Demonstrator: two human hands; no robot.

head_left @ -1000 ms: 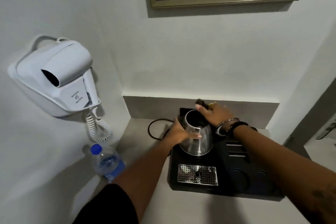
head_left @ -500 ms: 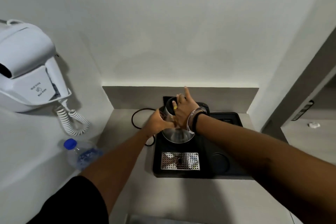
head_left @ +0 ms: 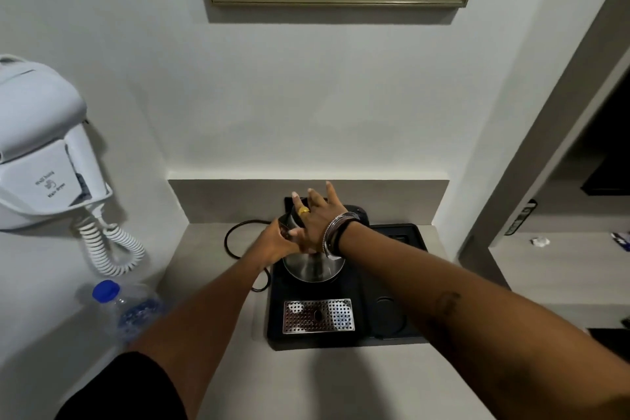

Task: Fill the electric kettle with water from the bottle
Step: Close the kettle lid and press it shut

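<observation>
A shiny steel electric kettle (head_left: pixel 312 268) stands at the back of a black tray (head_left: pixel 385 283). My left hand (head_left: pixel 276 244) grips the kettle's upper left side. Over the kettle's top lies my right hand (head_left: pixel 315 218), fingers stretched out and apart, hiding the opening; I cannot tell whether a lid is on. A clear water bottle (head_left: pixel 129 310) with a blue cap rests on the counter at the left wall, capped and partly hidden behind my left forearm.
A perforated metal drip grate (head_left: pixel 318 315) sits in the tray's front. The kettle's black cord (head_left: pixel 235 235) loops left of the tray. A white wall hair dryer (head_left: pixel 37 153) with coiled cable hangs at left. The grey counter (head_left: pixel 324 382) meets walls behind and at left.
My right hand has moved from the kettle's right rear across its top, fingers now spread. My left hand has stayed on the kettle's side. The bottle has not moved.
</observation>
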